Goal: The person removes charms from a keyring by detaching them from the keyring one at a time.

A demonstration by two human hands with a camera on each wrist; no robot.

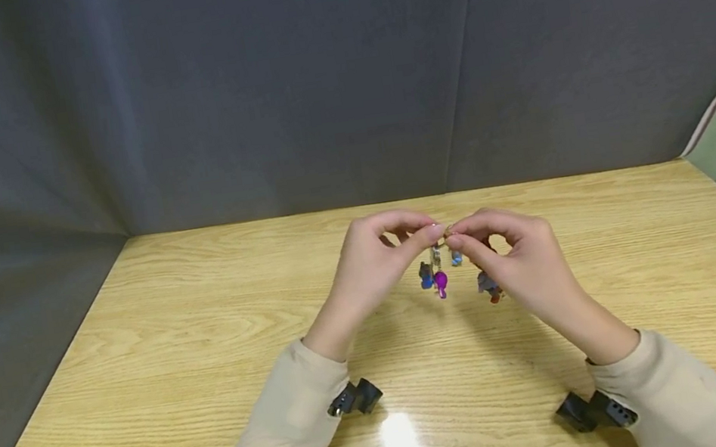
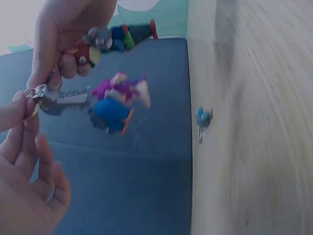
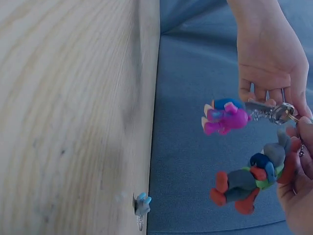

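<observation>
Pinching a key ring (image 1: pixel 447 231) from both sides, above the middle of the table (image 1: pixel 146 375): left hand (image 1: pixel 373 263) gripping it between thumb and forefinger, right hand (image 1: pixel 520 262) meeting it fingertip to fingertip and nipping the same ring. Holding the ring clear of the wood, well above it.

Dangling from the ring on a short chain: a purple figure (image 1: pixel 440 284) and, touching it, a blue figure (image 1: pixel 426 276), both hanging just below the left fingertips. Showing side by side in the left wrist view, purple figure (image 2: pixel 123 89) over blue figure (image 2: pixel 110 114), with the ring (image 2: pixel 33 100) caught against the left fingers (image 2: pixel 19 142).

Hanging under the right palm: a grey figure (image 1: pixel 489 286) with red feet, seen closer in the right wrist view (image 3: pixel 247 183) with blue, green and red parts, pressed against the right fingers (image 3: pixel 298 161). Whether clipped to the ring or only tucked in the hand, not possible to tell.

Lying alone on the table beyond the hands: a small pale-blue charm (image 1: pixel 456 258), also showing in the left wrist view (image 2: pixel 202 119) and the right wrist view (image 3: pixel 142 204), apart from both hands.

Framing the table at back and left: a dark grey cloth (image 1: pixel 243 87).
</observation>
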